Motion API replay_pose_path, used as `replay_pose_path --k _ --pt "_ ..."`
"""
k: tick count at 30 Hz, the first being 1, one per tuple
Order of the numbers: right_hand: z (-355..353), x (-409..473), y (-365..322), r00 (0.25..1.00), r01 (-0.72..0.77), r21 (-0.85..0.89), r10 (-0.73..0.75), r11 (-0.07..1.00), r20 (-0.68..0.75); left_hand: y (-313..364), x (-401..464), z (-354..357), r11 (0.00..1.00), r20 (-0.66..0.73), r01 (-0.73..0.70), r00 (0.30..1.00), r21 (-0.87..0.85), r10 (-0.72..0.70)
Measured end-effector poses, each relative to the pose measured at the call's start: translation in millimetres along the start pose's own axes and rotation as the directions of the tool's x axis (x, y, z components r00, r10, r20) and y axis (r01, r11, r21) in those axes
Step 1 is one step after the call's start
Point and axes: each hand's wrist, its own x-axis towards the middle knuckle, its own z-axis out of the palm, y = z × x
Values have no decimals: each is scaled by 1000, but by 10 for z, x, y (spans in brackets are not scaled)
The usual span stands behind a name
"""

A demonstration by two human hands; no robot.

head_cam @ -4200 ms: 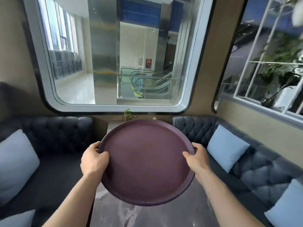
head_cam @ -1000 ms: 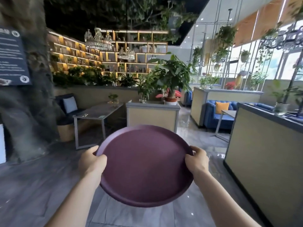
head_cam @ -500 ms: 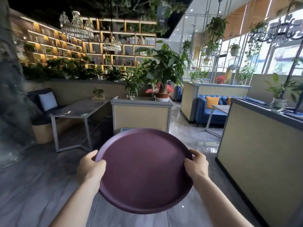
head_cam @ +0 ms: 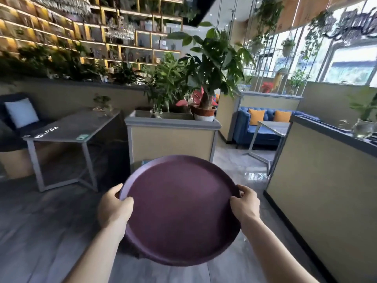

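While tray [head_cam: 179,211] is carried, left hand [head_cam: 114,209] and right hand [head_cam: 244,205] grasp opposite rims, fingers apparently curled beneath; hold level, skirt planter box [head_cam: 171,139].

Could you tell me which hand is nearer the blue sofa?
Right. The right hand grips the purple tray on the side toward the blue sofa; the left hand grips the opposite rim, farther off.

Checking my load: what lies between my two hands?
In the head view, only the round purple tray, gripped at its rim by the left hand and the right hand; nothing rests on it.
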Motion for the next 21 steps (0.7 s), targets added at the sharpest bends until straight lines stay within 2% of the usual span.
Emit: replay_pose_path --k 12,21 --pt "1087 1260 -139 998 -69 -54 69 996 -8 -27 1391 921 999 33 24 999 28 -25" --pt "1916 2922 -214 996 -81 -92 82 993 17 58 2653 2173 994 22 23 999 103 -26"
